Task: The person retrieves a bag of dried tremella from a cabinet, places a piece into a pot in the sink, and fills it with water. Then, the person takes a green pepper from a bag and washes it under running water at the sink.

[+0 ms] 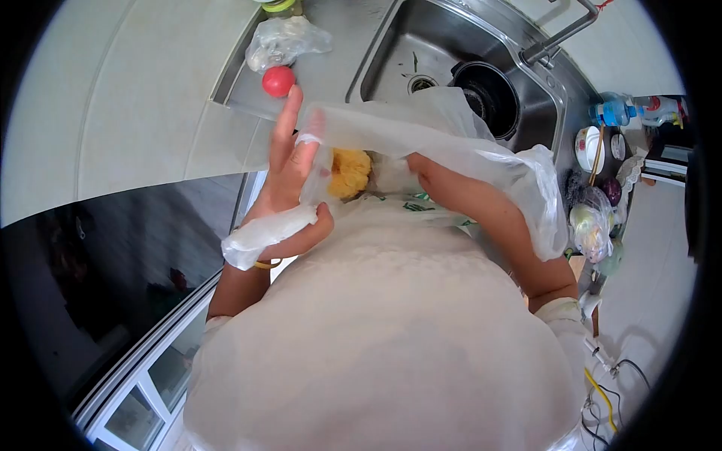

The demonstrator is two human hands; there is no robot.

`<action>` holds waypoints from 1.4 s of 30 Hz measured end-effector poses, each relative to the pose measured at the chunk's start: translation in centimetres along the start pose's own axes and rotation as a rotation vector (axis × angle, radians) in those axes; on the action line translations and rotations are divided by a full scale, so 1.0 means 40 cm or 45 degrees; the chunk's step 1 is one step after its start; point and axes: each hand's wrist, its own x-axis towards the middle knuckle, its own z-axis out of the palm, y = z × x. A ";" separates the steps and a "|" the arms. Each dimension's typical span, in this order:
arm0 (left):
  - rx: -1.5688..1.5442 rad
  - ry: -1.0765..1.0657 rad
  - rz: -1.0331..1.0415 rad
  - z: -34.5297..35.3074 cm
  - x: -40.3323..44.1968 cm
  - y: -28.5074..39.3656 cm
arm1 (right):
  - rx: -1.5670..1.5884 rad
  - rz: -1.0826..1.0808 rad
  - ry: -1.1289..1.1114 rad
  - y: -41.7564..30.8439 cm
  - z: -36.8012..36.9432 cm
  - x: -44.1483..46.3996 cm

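Observation:
A translucent white plastic bag (444,137) with green print is stretched in front of my body. My left hand (289,169) holds the bag's left side, fingers spread, with one handle looped over the thumb side. One finger points up outside the bag, and another shows through the plastic. A rough, crinkly yellow piece (350,173) lies inside the bag, its kind unclear. My right hand (421,171) reaches into the bag opening, close to the yellow piece. Its fingers are hidden, and the other handle hangs over that forearm.
Ahead is a steel sink (372,71) with a black pot (489,98) under the faucet (556,41). A red ball-like item (278,81) and a crumpled clear bag (282,43) sit left of it. Bowl (590,148), bottle (613,113) and bagged produce (592,225) line the right.

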 end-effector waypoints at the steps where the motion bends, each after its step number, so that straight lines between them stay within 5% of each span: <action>1: 0.075 0.000 -0.008 -0.003 0.006 0.008 | -0.107 0.148 -0.381 -0.012 -0.024 -0.011; 2: 0.149 -0.001 -0.016 -0.004 0.010 0.011 | -0.213 0.297 -0.762 -0.017 -0.036 -0.019; 5: 0.011 0.035 0.003 0.004 0.009 -0.005 | -0.163 0.041 -0.564 -0.002 -0.040 -0.037; 8: 0.054 0.006 -0.032 -0.001 0.023 -0.002 | -0.021 0.067 -0.177 -0.044 -0.060 -0.028; 16: 0.060 -0.069 0.153 0.013 0.092 0.032 | 0.671 0.047 -0.233 -0.046 0.075 0.189; 26: 0.238 -0.103 0.258 -0.036 0.082 -0.001 | 0.774 0.272 0.003 0.140 0.177 0.280; 35: 0.344 -0.034 0.199 -0.038 0.089 0.007 | 0.923 -0.044 -0.309 0.058 0.189 0.242; 42: 0.221 0.023 0.113 -0.029 0.074 0.007 | 0.602 -0.140 -0.380 -0.056 0.143 0.196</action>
